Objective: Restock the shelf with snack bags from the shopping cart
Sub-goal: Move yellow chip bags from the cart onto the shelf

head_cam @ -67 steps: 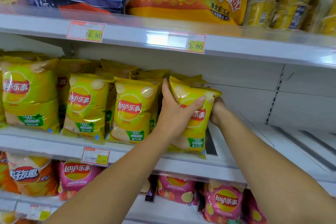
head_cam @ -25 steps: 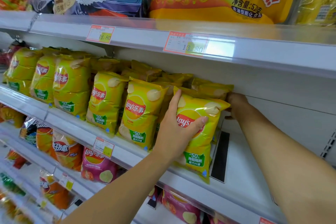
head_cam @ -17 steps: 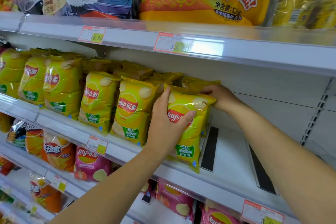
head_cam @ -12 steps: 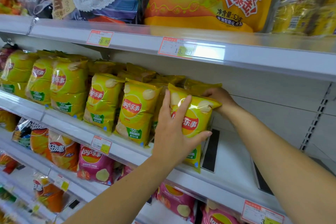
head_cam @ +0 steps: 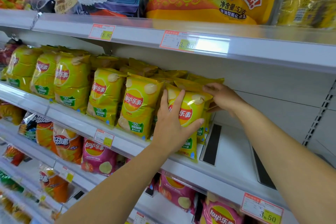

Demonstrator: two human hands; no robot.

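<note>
Placement is finishing: the yellow snack bag (head_cam: 193, 114) is now standing upright at the right end of its row on the middle shelf (head_cam: 229, 152), touching the neighbouring bag (head_cam: 138, 107) on its left. A second ago it was leaning out over the shelf lip.

The left hand (head_cam: 171, 127) is pressing flat on the bag's front, fingers straight and spread, thumb lying across the label instead of hooking the edge. The right hand (head_cam: 224, 97), which was reaching behind the row, is now pinching the bag's top right corner, fingers (head_cam: 207, 88) over the seal and thumb beneath.

So this 1 bag is probably squared up and nearly ready for release. Bare shelf is showing to its right, so more stocking is likely needed. The cart is out of view.
</note>
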